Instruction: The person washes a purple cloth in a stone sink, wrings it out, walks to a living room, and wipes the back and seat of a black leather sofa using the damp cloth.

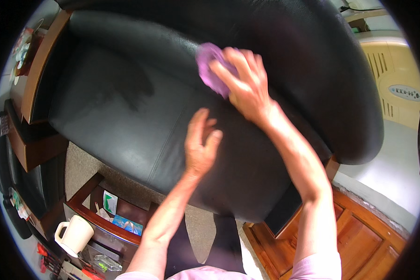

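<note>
My right hand (246, 80) is bunched around a purple cloth (210, 66), pressed near the crease where the seat meets the backrest of a black leather sofa. The hand and cloth are slightly blurred. Lower and to the left, my left hand (201, 143) holds nothing, its fingers apart above the sofa seat (133, 105); whether it touches the leather I cannot tell. The sofa backrest (301, 56) rises along the upper right. A darker patch shows on the seat's left part.
A wooden armrest (43, 66) bounds the sofa's left end. At lower left stands a table (87, 196) bearing a cream mug (77, 232), a blue tissue pack (127, 225) and small items. A wooden door (353, 231) is at lower right, a beige appliance (388, 77) at far right.
</note>
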### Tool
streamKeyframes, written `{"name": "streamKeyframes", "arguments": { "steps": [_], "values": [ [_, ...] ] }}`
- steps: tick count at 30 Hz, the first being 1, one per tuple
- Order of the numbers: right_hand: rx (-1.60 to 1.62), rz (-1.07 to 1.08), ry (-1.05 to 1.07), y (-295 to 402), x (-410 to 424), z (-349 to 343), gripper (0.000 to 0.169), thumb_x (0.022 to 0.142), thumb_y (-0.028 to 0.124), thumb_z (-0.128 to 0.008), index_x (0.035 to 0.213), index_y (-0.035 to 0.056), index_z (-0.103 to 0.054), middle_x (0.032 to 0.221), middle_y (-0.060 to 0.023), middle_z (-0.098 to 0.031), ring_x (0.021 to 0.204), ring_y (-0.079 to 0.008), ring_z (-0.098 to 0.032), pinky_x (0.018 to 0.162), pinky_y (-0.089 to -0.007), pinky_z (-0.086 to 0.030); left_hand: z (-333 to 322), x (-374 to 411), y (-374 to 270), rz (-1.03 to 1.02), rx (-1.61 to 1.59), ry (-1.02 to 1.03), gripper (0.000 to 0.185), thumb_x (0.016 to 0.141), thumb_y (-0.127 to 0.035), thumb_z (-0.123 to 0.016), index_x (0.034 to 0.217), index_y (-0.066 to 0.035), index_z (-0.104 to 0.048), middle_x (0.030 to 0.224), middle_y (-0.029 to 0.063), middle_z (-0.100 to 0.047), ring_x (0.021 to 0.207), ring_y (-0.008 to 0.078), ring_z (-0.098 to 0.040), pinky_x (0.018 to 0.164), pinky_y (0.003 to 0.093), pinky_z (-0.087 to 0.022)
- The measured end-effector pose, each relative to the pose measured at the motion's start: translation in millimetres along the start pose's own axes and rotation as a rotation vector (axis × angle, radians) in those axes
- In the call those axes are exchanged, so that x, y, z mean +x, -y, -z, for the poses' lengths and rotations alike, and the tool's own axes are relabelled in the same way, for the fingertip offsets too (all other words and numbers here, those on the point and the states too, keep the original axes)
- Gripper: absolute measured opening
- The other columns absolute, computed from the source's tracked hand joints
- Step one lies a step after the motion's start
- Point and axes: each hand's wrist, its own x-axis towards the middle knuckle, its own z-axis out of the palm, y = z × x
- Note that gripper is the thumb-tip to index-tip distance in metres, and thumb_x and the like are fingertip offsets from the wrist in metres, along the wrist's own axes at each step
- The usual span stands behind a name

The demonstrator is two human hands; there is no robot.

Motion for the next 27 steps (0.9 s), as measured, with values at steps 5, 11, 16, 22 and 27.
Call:
{"name": "streamKeyframes", "arguments": {
  "steps": [5, 11, 16, 22, 27],
  "values": [
    [-0.503, 0.426, 0.270, -93.7, -44.8, -19.9, 0.016, 0.075, 0.018, -0.059, 0.091, 0.0173, -0.060, 0.104, 0.0005, -0.054, 0.114, -0.0227, -0.045, 0.093, -0.0401, -0.034, 91.0, -5.7, 100.0, -0.011, 1.121, -0.108, 0.089, 0.075, -0.039, -0.076, 0.144, -0.008, -0.031, 0.146, 0.0294, -0.025, 0.132, 0.0455, -0.029, 0.106, 0.0523, -0.029],
    [-0.331, -0.176, 0.586, -77.1, -226.5, 52.6, 0.040, 0.062, 0.004, -0.068, 0.098, 0.0172, -0.061, 0.105, -0.0073, -0.048, 0.099, -0.0329, -0.045, 0.082, -0.0447, -0.036, 100.8, -17.7, 110.4, 0.447, 1.630, 0.281, 0.127, 0.058, -0.057, -0.081, 0.150, -0.007, -0.010, 0.150, 0.0353, -0.004, 0.138, 0.0537, -0.009, 0.105, 0.0618, -0.026],
    [-0.106, -0.460, 0.524, -39.1, -264.0, 71.4, 0.027, 0.058, -0.004, -0.063, 0.079, 0.0132, -0.064, 0.095, -0.0087, -0.054, 0.094, -0.0319, -0.050, 0.076, -0.0431, -0.041, 88.0, -10.7, 119.5, 0.521, 1.672, 0.329, 0.135, 0.055, -0.061, -0.081, 0.149, 0.001, -0.005, 0.147, 0.0400, -0.001, 0.137, 0.0567, -0.003, 0.103, 0.0657, -0.025],
    [-0.284, 0.205, 0.139, -68.5, -71.3, -67.8, 0.027, 0.070, 0.009, -0.061, 0.095, 0.0201, -0.063, 0.105, -0.0023, -0.053, 0.097, -0.0260, -0.048, 0.077, -0.0400, -0.038, 84.1, -8.5, 129.6, 0.403, 1.745, 0.306, 0.138, 0.052, -0.067, -0.078, 0.149, -0.002, -0.006, 0.148, 0.0391, -0.004, 0.137, 0.0557, -0.010, 0.102, 0.0634, -0.029],
    [-0.340, 0.255, 0.310, -68.3, -191.6, -33.9, 0.018, 0.074, 0.019, -0.060, 0.092, 0.0210, -0.061, 0.101, -0.0021, -0.053, 0.095, -0.0242, -0.049, 0.074, -0.0371, -0.038, 99.5, -17.3, 129.9, 0.365, 1.705, 0.262, 0.134, 0.052, -0.064, -0.080, 0.150, -0.004, -0.010, 0.149, 0.0370, -0.008, 0.137, 0.0532, -0.016, 0.100, 0.0604, -0.034]
  ]
}}
